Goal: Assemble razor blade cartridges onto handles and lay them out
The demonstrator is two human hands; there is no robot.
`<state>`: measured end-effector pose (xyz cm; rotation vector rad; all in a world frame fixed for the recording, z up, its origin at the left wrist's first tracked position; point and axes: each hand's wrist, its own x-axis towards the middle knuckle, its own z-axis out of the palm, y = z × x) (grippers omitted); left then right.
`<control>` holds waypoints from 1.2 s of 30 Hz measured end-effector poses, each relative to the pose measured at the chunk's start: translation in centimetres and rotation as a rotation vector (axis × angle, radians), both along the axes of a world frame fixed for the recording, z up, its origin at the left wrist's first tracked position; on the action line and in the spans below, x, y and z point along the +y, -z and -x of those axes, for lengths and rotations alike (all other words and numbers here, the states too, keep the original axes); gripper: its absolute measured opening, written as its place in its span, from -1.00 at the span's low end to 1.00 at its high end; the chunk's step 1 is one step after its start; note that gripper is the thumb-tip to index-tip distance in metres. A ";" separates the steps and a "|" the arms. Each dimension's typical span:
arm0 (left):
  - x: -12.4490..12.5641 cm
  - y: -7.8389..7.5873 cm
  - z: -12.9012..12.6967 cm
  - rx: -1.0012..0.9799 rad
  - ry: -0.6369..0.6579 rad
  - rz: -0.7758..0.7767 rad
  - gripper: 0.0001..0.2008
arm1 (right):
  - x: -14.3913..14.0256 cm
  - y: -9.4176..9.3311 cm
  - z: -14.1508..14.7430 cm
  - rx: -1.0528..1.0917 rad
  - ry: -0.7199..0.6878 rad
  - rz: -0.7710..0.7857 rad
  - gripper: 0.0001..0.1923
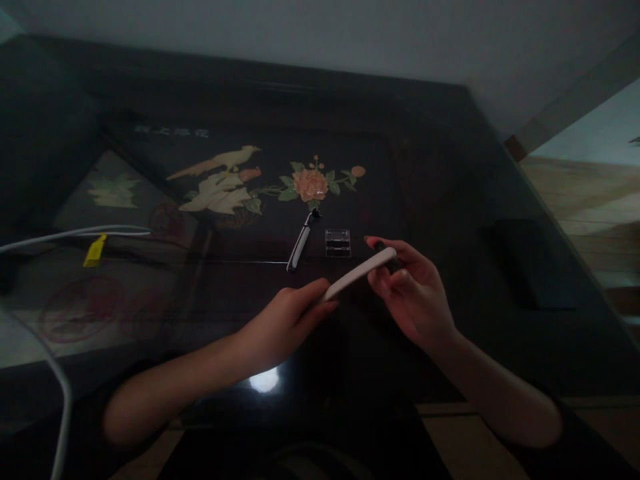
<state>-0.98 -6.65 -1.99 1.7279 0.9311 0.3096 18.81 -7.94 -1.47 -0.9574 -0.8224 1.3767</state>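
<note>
Over a dark glass-topped table, my left hand (287, 320) grips the lower end of a slim white handle (357, 273) that slants up to the right. At its upper end my right hand (410, 287) pinches a small dark piece (387, 257) against the tip. A second white-handled razor (301, 241) with a dark head lies on the table just beyond my hands. Beside it stands a small clear plastic case (338, 243).
The dark table (450, 167) has an inlaid bird and flower picture (260, 180) under glass. A white cable (75, 233) with a yellow tag (95, 251) runs along the left side. A dark flat object (525, 260) lies at the right. Wooden floor (590, 193) shows beyond the right edge.
</note>
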 end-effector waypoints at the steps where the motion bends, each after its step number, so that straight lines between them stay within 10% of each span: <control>1: 0.1 0.0 0.0 0.006 -0.013 0.001 -0.78 | 0.0 0.1 0.0 0.003 -0.005 -0.002 -0.61; 36: 0.4 0.2 0.0 0.022 -0.083 -0.020 -0.77 | -0.1 0.2 0.2 0.060 -0.030 0.028 -0.66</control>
